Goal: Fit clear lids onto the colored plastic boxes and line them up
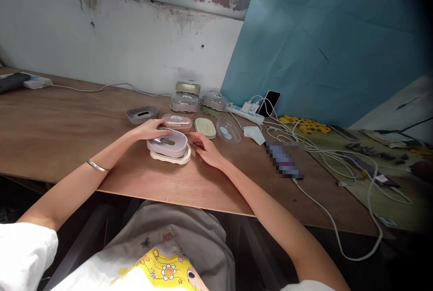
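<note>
A grey-lilac oval soap dish (168, 143) with a slot in its top rests on a cream oval base (171, 158) on the wooden table (67, 133). My left hand (150, 128) curls its fingers over the dish's far left edge. Just to the dish's right, my right hand (204, 145) lies on the table with fingers loosely spread, tips near the dish's right end. Behind the dish sits a pink box (177, 122) with a clear lid.
A grey tray (142, 114), a pale green lid (205, 127), a clear lid (228, 129) and three stacked lidded boxes (185, 97) lie behind. A power strip (244, 113), a phone (269, 102), white cables (324, 155) and a blurred device (283, 160) fill the right.
</note>
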A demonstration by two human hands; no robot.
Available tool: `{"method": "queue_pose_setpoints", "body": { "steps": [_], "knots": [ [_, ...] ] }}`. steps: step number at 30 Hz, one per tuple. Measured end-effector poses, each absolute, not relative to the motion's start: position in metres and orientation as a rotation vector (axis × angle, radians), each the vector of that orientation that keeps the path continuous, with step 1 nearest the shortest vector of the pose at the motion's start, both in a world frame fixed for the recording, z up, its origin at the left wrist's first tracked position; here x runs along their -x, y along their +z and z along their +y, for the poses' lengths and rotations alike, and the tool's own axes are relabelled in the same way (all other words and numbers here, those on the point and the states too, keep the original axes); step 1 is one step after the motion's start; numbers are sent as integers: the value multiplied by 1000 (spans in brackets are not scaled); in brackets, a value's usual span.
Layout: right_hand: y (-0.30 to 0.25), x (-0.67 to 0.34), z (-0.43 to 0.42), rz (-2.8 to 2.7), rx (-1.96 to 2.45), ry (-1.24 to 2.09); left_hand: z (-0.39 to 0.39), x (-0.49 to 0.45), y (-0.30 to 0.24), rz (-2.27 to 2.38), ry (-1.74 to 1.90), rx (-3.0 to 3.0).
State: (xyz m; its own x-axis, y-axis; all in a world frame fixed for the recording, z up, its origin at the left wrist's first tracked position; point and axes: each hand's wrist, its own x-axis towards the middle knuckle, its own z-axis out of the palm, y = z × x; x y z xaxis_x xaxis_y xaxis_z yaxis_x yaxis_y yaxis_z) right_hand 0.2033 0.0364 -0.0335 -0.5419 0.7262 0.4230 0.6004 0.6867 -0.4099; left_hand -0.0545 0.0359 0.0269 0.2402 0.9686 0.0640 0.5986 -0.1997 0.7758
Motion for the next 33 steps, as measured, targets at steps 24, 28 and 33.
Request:
{"method": "queue_pose_setpoints", "body": {
  "steps": [24, 28, 33],
  "knots": [
    [3, -239, 41, -2176, 2050, -331, 12, 26, 22, 973, 294, -2696],
    [5, -239, 41, -2128, 1960, -373, 9, 20, 21, 958, 300, -2736],
    [6, -241, 43, -2011, 1828, -446, 10, 22, 20, 945, 308, -2760]
  ]
}}
